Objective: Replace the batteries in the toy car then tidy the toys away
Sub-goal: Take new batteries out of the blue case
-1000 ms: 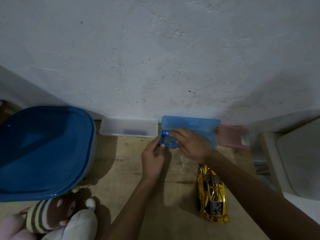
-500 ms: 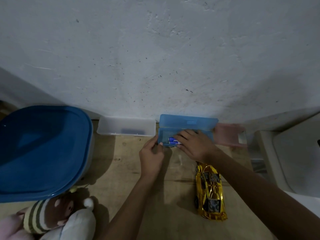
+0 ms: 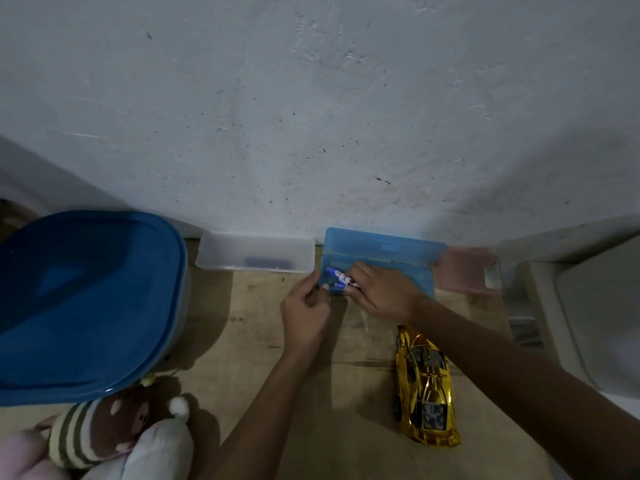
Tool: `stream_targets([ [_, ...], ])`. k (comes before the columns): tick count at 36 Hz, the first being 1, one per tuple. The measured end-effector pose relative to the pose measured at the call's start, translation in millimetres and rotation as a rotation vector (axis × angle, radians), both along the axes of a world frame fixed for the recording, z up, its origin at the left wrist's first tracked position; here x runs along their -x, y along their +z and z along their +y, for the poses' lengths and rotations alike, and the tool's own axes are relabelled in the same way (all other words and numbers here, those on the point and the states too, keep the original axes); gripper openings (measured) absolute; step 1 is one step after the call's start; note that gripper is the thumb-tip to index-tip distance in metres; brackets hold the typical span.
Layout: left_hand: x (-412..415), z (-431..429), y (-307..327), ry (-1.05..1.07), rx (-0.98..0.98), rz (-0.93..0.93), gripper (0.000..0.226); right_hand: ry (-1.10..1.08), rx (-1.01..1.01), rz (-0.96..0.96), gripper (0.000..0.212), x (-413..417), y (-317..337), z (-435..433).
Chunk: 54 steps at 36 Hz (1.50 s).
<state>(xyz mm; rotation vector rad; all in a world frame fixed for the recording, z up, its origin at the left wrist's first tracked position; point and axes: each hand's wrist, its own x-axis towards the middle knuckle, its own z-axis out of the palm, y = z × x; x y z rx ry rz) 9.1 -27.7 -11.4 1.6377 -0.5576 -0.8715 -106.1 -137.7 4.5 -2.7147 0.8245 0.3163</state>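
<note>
Pinching half-hidden batteries (image 3: pixel 341 277) — right hand (image 3: pixel 384 292), left hand (image 3: pixel 304 313) gripping blue case (image 3: pixel 398 249)

A rough whitish plastered wall (image 3: pixel 311 98) fills the upper part of the view, pitted and flecked with small dark marks and scratches. Below it lies a pale wooden surface (image 3: pixel 249 323) with visible grain. At the right edge stands a white moulded unit (image 3: pixel 595 323). The light is dim and the shadows are soft.
</note>
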Motion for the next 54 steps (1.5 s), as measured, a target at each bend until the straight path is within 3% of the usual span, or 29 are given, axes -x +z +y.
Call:
stream_targets([
  [18, -10, 3, -1, -0.102, 0.023, 0.038, 0.038, -0.178, -0.047, -0.178, 0.024, -21, -1, 4],
  [27, -8, 6, -6, -0.094, 0.047, -0.04, 0.039, -0.252, -0.051, -0.121, 0.023, -28, 4, 3],
  [31, -7, 6, -8, -0.072, 0.044, -0.016, 0.038, -0.202, 0.018, -0.114, 0.026, -27, 2, 6],
  [40, -7, 5, -7, -0.074, 0.039, -0.057, 0.038, -0.185, -0.043, -0.185, 0.03, -26, 1, 12],
  [44, -8, 6, -9, -0.077, 0.035, -0.075, 0.036, -0.221, -0.1, -0.125, 0.033, -30, 7, 7],
  [54, -9, 6, -12, -0.076, 0.006, -0.096, 0.034, -0.07, -0.078, -0.089, 0.029, -24, 4, 7],
])
